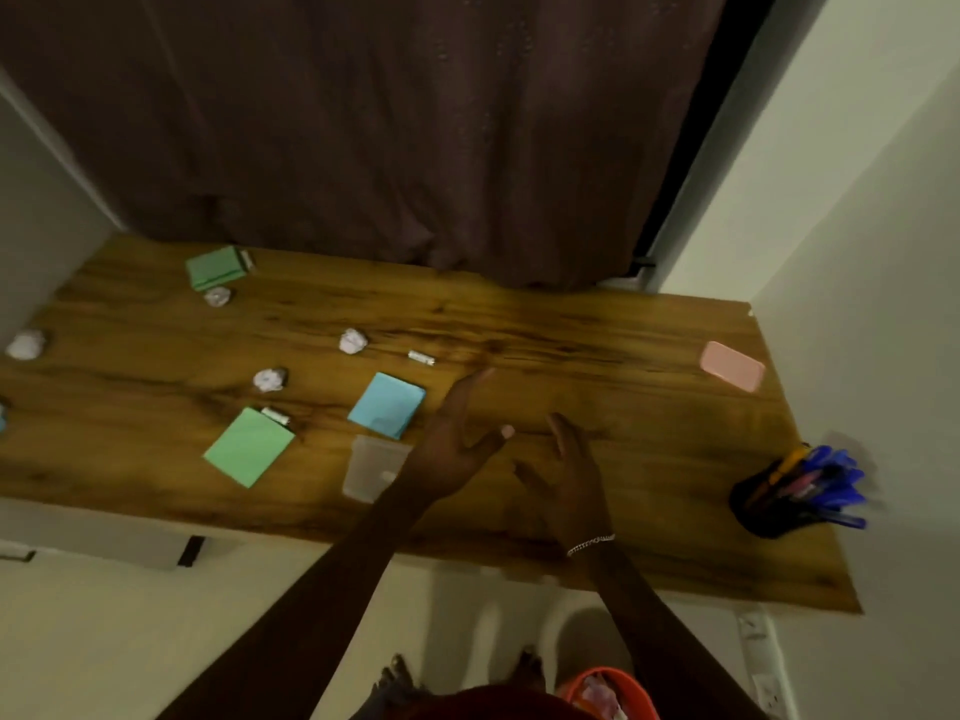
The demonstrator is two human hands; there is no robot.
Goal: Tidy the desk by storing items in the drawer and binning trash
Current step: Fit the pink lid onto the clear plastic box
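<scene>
Looks barely begun: crumpled paper balls (353, 341), green pad (248, 454) and blue pad (387, 405) lying out on the desk (571, 330) (orange bin (615, 691) down by the feet). Above the wood, left hand (457, 433) and right hand (569, 462) spread loose, holding nothing.

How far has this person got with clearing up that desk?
Early days, it seems. The orange bin already holds some pale scraps. The left hand and right hand hover open, holding nothing. Left on the desk: four crumpled paper balls, a blue pad, a green pad, a green notebook, a clear tub.
</scene>
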